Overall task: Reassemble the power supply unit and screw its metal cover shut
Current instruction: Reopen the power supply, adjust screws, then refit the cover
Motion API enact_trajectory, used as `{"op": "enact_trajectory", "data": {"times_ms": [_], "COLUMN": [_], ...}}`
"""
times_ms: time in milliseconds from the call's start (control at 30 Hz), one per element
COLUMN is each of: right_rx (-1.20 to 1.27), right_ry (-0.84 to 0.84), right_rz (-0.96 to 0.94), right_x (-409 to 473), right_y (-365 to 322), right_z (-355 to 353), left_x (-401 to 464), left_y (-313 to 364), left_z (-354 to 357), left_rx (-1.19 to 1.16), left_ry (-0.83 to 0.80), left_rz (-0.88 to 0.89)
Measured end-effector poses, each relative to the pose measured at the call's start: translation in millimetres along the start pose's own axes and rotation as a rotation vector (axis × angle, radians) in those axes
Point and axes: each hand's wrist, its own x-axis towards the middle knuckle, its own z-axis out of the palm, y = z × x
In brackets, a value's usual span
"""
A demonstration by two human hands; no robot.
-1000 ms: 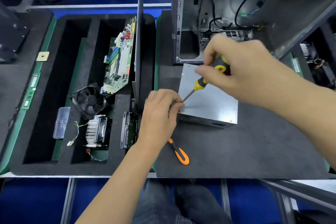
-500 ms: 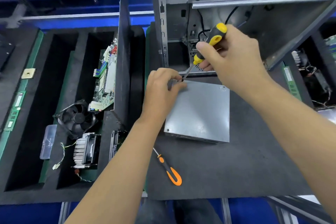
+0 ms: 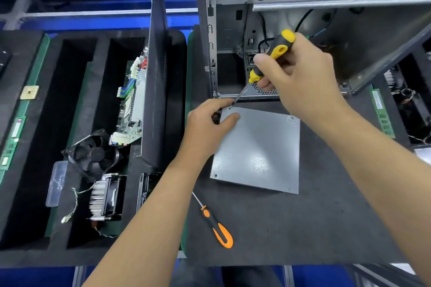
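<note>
The grey metal power supply unit [image 3: 258,151] lies flat on the dark foam mat, cover up. My left hand [image 3: 207,123] grips its far left corner, thumb on the cover and fingers curled over the edge. My right hand [image 3: 296,77] holds a yellow-and-black screwdriver [image 3: 270,58] tilted down to the left, its tip on a screw hole at that same far left corner, just beside my left fingers. A screw sits in the near left corner of the cover.
An orange-and-black screwdriver [image 3: 215,223] lies on the mat [image 3: 303,228] near the front. The open computer case [image 3: 326,7] stands just behind the unit. A black side panel [image 3: 156,91] stands upright to the left. A foam tray holds a fan [image 3: 93,154], heatsink [image 3: 105,196] and motherboard [image 3: 133,105].
The tip of the screwdriver went from the near left corner to the far left corner, and my left hand followed along the left edge. The view tilted down over the unit.
</note>
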Motion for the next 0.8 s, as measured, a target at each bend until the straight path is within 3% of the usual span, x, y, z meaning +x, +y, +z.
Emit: {"op": "enact_trajectory", "data": {"times_ms": [300, 467, 567, 667, 800], "right_rx": [-0.031, -0.093, -0.292, -0.538, -0.625], "right_ry": [-0.019, -0.069, -0.159, -0.235, -0.344], "right_rz": [0.014, -0.090, -0.211, -0.200, -0.375], "right_x": [0.6, 0.0, -1.1, 5.1, 15.7], "right_y": [1.0, -10.5, -27.2, -42.1, -59.8], "right_z": [3.0, -1.0, -2.1, -1.0, -6.5], "left_x": [1.4, 1.5, 2.7, 6.6, 8.6], "left_y": [-1.8, -2.7, 0.1, 1.6, -1.8], "left_z": [-0.2, 0.5, 3.4, 6.7, 7.1], "left_rx": [-0.008, -0.030, -0.055, -0.008, 0.039], "left_ry": [-0.008, -0.007, 0.043, 0.096, 0.109], "left_rz": [0.018, 0.009, 0.006, 0.022, 0.029]}}
